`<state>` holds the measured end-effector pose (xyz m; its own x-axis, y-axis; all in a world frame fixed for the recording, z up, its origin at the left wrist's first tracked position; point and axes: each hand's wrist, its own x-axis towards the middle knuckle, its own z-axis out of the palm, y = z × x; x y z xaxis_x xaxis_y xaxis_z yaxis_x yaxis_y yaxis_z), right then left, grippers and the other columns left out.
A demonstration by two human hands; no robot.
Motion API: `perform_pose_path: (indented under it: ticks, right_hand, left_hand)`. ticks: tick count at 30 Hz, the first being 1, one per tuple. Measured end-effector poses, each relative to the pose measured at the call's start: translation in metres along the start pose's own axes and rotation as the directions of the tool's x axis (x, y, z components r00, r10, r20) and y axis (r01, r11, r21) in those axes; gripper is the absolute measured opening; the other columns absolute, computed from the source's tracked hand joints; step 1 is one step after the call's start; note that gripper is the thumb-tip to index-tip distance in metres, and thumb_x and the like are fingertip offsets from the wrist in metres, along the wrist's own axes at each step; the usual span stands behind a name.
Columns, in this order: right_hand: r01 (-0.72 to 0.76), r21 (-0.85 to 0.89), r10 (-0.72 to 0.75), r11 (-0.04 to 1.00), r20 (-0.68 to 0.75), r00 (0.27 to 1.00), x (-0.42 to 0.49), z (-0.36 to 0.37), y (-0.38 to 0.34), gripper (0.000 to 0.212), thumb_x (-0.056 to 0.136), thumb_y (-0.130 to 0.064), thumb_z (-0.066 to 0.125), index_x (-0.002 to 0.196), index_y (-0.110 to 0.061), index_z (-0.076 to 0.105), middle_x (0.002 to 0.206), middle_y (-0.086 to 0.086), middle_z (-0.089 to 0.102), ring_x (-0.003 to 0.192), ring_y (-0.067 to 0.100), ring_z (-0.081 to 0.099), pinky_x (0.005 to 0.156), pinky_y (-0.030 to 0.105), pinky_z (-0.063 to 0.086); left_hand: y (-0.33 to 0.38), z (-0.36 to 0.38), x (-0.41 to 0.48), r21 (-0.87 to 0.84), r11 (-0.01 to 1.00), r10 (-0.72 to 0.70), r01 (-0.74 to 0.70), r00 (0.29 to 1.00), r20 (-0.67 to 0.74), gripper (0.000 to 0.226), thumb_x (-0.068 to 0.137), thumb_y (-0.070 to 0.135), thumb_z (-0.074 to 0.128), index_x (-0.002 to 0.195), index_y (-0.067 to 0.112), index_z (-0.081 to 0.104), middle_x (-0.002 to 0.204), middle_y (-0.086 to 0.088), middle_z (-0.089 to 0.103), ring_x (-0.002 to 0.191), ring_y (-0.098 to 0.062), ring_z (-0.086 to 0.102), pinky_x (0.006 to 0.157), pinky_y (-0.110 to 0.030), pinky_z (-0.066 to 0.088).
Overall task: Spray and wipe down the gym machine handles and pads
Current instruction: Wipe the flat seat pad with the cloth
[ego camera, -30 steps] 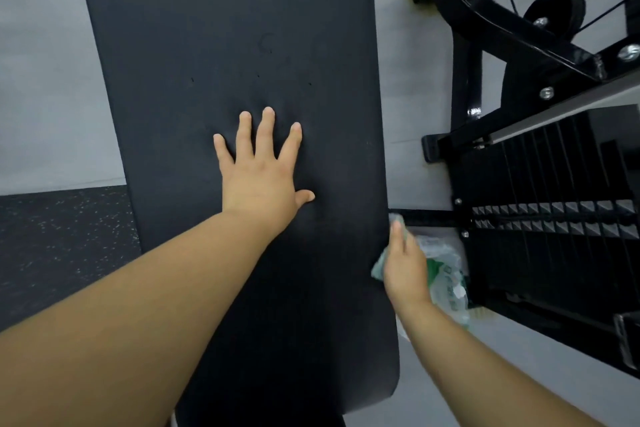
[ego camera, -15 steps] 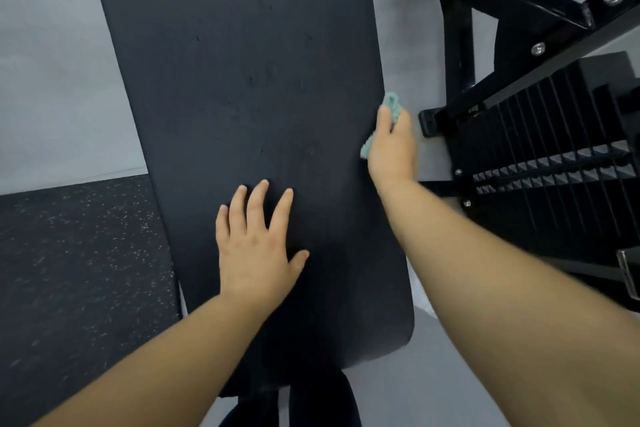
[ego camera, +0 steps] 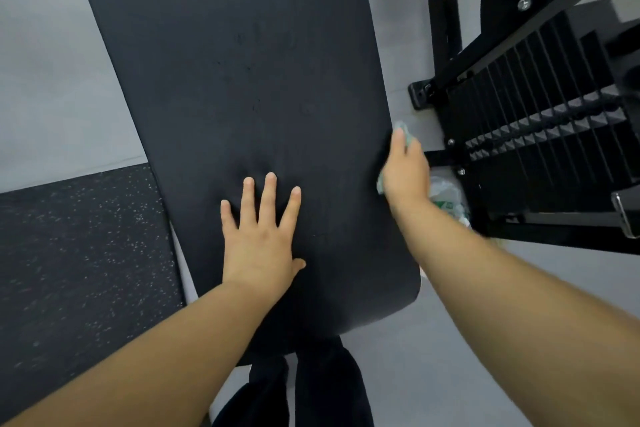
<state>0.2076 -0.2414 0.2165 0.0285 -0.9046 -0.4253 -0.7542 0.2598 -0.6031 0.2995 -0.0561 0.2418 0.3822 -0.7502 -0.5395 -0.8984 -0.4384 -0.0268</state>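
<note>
- Right hand (ego camera: 405, 170) has slid back down the pad's right edge toward the near end since half a second ago; left hand (ego camera: 263, 239) has stayed planted; view has tipped a little too
- Left hand: flat on the bench pad (ego camera: 242, 62), fingers straight and spread, holding nothing; reads as bracing
- Right hand: holds the teal cloth (ego camera: 403, 131) against the pad's side rim; cloth pokes out past the fingertip and again at the heel of the hand; one finger lies along the rim, the rest are hidden over the edge, so I judge a wrap-around grip
- Pad runs from the near end away up the frame; black weight stack (ego camera: 540, 121) and machine frame (ego camera: 446, 10) stand just beside it on the right
- Crumpled white-and-green plastic thing (ego camera: 446, 198) lies on the floor (ego camera: 52, 80) below the right wrist; cannot tell what it is; no spray bottle identifiable
- Progress, my judgement: mid-wipe on the pad's right edge; cannot tell whether the top face is done; left edge, handles and other pads look still to do; handles not in view
</note>
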Motion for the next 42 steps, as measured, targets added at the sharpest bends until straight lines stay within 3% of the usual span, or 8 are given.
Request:
perform_pose_path:
  ticks: [6, 13, 16, 21, 29, 34, 38, 42]
  right_hand:
    - [0.149, -0.05, -0.154, 0.988, -0.118, 0.981, 0.006, 0.015, -0.005, 0.034, 0.1, -0.042, 0.031, 0.116, -0.02, 0.051, 0.11, -0.002, 0.06, 0.095, 0.016, 0.057, 0.079, 0.032, 0.042]
    - [-0.089, -0.014, 0.087, 0.996, -0.096, 0.992, -0.099, -0.021, 0.134, 0.028, 0.102, -0.029, 0.033, 0.107, -0.01, 0.051, 0.096, 0.001, 0.052, 0.09, 0.019, 0.048, 0.076, 0.025, 0.03]
    - [-0.103, -0.024, 0.103, 0.994, -0.004, 0.995, -0.093, -0.028, 0.135, 0.028, 0.102, -0.029, 0.031, 0.105, -0.009, 0.05, 0.099, 0.005, 0.052, 0.097, 0.025, 0.05, 0.077, 0.027, 0.031]
    - [0.019, 0.025, -0.021, 0.999, 0.059, 0.998, -0.04, -0.015, 0.068, 0.04, 0.101, -0.039, 0.031, 0.126, -0.012, 0.048, 0.117, 0.005, 0.054, 0.105, 0.022, 0.049, 0.093, 0.034, 0.038]
    - [-0.028, -0.034, 0.025, 0.999, -0.079, 0.997, -0.078, -0.014, 0.122, 0.031, 0.1, -0.04, 0.031, 0.099, -0.013, 0.047, 0.09, 0.001, 0.053, 0.084, 0.02, 0.049, 0.074, 0.033, 0.036]
    - [-0.292, 0.2, 0.295, 0.935, 0.017, 0.955, -0.133, -0.024, 0.187, 0.039, 0.1, -0.04, 0.029, 0.131, -0.02, 0.042, 0.116, -0.003, 0.051, 0.089, 0.019, 0.049, 0.066, 0.036, 0.046]
    - [-0.422, 0.523, 0.462, 0.741, 0.061, 0.885, -0.113, -0.018, 0.167, 0.03, 0.099, -0.04, 0.03, 0.107, -0.017, 0.048, 0.078, 0.004, 0.053, 0.057, 0.017, 0.048, 0.047, 0.024, 0.039]
    - [-0.416, 0.64, 0.55, 0.646, -0.014, 0.835, -0.11, 0.001, 0.15, 0.043, 0.1, -0.042, 0.031, 0.136, -0.019, 0.041, 0.108, -0.003, 0.055, 0.103, 0.02, 0.055, 0.088, 0.031, 0.044]
  left_hand:
    - [0.0, 0.006, 0.0, 0.015, 1.0, 0.018, -0.017, 0.998, -0.054, 0.103, 0.085, 0.066, 0.043, 0.132, 0.022, -0.037, 0.151, -0.015, -0.029, 0.14, -0.041, -0.021, 0.113, -0.058, 0.001]
    - [-0.006, 0.01, -0.011, -0.054, 0.996, 0.069, -0.076, 0.991, -0.117, 0.091, 0.088, 0.056, 0.048, 0.148, 0.026, -0.014, 0.155, -0.012, -0.02, 0.142, -0.036, -0.019, 0.115, -0.053, -0.002]
    - [-0.011, 0.022, -0.031, -0.071, 0.989, 0.118, -0.132, 0.977, -0.175, 0.088, 0.087, 0.049, 0.055, 0.151, 0.026, -0.001, 0.157, -0.012, -0.007, 0.144, -0.036, -0.011, 0.116, -0.049, -0.002]
    - [-0.012, 0.052, -0.061, -0.085, 0.977, 0.175, -0.194, 0.966, -0.192, 0.089, 0.063, 0.039, 0.081, 0.141, 0.018, 0.043, 0.148, -0.019, 0.035, 0.137, -0.042, 0.027, 0.108, -0.054, 0.027]
    - [0.014, 0.066, -0.072, -0.133, 0.982, 0.117, -0.133, 0.986, -0.117, 0.078, 0.09, 0.047, 0.048, 0.15, 0.028, 0.003, 0.157, -0.008, -0.007, 0.144, -0.033, -0.009, 0.116, -0.046, 0.0]
    - [0.018, 0.076, -0.093, -0.18, 0.979, 0.084, -0.092, 0.995, -0.052, 0.078, 0.09, 0.045, 0.05, 0.15, 0.029, 0.002, 0.158, -0.007, -0.01, 0.144, -0.032, -0.013, 0.116, -0.045, -0.002]
    - [0.014, 0.081, -0.105, -0.204, 0.976, 0.08, -0.076, 0.997, 0.013, 0.078, 0.09, 0.043, 0.05, 0.15, 0.03, 0.002, 0.158, -0.004, -0.012, 0.144, -0.029, -0.014, 0.117, -0.043, 0.002]
    - [0.015, 0.078, -0.104, -0.268, 0.963, 0.045, -0.037, 0.999, 0.024, 0.077, 0.09, 0.043, 0.052, 0.15, 0.029, 0.006, 0.158, 0.0, -0.007, 0.145, -0.025, -0.012, 0.116, -0.042, 0.011]
